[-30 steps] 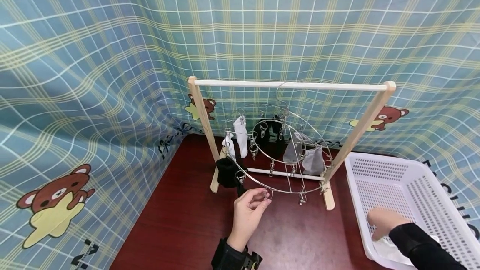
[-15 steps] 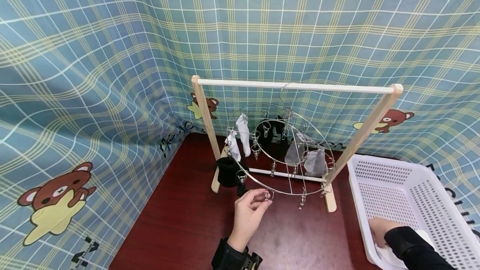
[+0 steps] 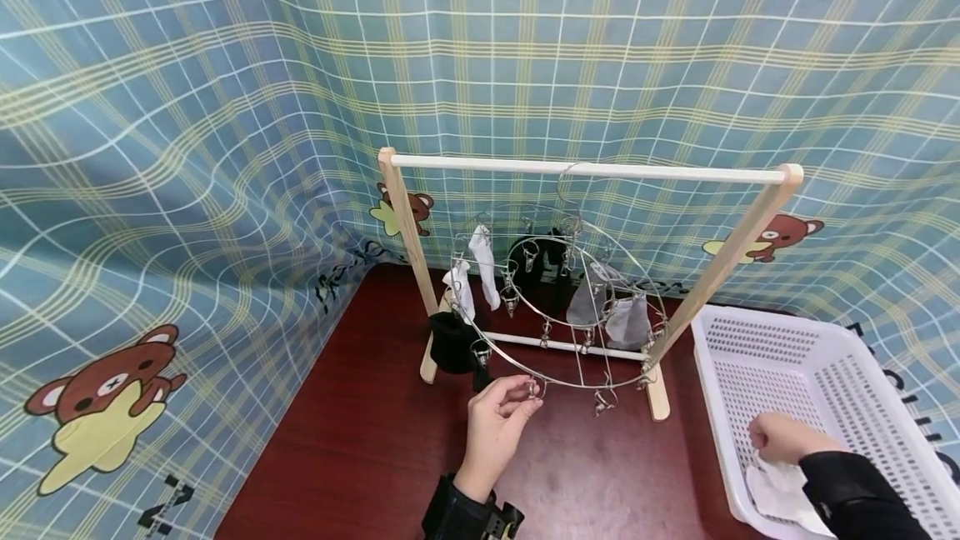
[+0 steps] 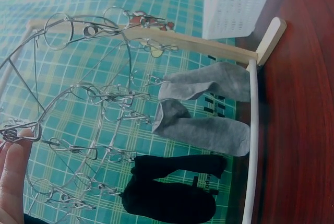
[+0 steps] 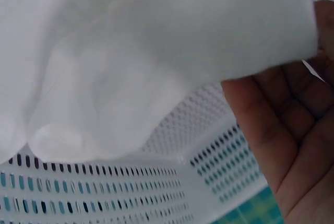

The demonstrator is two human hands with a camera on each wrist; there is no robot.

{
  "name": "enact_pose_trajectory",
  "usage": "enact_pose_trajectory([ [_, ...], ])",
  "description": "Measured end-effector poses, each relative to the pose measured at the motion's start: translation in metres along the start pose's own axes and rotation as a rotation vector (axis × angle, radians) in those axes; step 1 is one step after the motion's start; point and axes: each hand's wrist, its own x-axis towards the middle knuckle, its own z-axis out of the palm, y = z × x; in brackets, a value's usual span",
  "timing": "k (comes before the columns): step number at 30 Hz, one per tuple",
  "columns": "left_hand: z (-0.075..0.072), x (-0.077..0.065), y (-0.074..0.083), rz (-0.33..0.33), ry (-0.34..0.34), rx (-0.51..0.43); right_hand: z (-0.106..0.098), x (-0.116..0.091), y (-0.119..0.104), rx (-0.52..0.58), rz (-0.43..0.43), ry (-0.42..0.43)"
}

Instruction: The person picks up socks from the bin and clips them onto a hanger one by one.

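My left hand [image 3: 495,427] pinches a metal clip [image 4: 21,131] at the near side of the round wire hanger [image 3: 577,384]. Inside the white basket [image 3: 708,390], my right hand [image 3: 791,438] grips a white sock [image 5: 130,72] by its edge between thumb and fingers. The sock hangs down from that grip in the right wrist view. Two white socks [image 3: 484,269] and a black sock [image 3: 452,344] hang from clips on the hanger's left. Grey socks [image 4: 206,132] are clipped on its right, and black ones [image 4: 167,198] at the back.
A wooden stand with a white top bar [image 3: 585,168] carries the hanger over the dark red table [image 3: 600,473]. One bare clip [image 3: 602,400] dangles right of my left hand. Checked cloth [image 3: 600,48] with bear prints surrounds the table.
My right hand has gone down into the basket and come back up slightly, with white sock fabric now showing below it. The left hand stays on its clip.
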Motion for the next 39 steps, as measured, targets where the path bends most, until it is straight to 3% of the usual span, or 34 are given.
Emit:
enact_pose_trajectory([
  [2,0.0,0.0,0.0,-0.013,0.001,-0.004,-0.013,-0.004,-0.005,0.015,0.042,0.018],
  [5,0.0,-0.001,0.0,-0.02,0.0,-0.012,-0.029,-0.01,-0.012,0.015,0.026,0.082],
  [9,0.001,0.0,0.0,0.002,0.0,-0.001,-0.046,-0.019,-0.019,-0.006,0.005,0.193],
  [15,0.002,0.001,0.003,0.028,0.009,0.022,-0.062,-0.032,-0.036,-0.047,0.055,0.37],
  [20,0.003,0.001,0.004,0.03,0.015,0.059,-0.067,-0.04,-0.057,-0.064,0.047,0.554],
  [26,0.005,0.003,0.005,0.027,0.042,0.086,-0.074,-0.046,-0.098,-0.053,-0.033,0.886],
  [30,0.007,0.002,0.005,-0.005,0.062,0.09,-0.076,-0.045,-0.128,-0.019,-0.077,1.063],
  [35,0.008,0.001,0.005,-0.043,0.057,0.079,-0.068,-0.041,-0.157,0.057,-0.139,1.198],
  [39,0.009,0.0,0.004,-0.03,0.057,0.067,-0.054,-0.033,-0.176,0.144,-0.174,1.27],
])
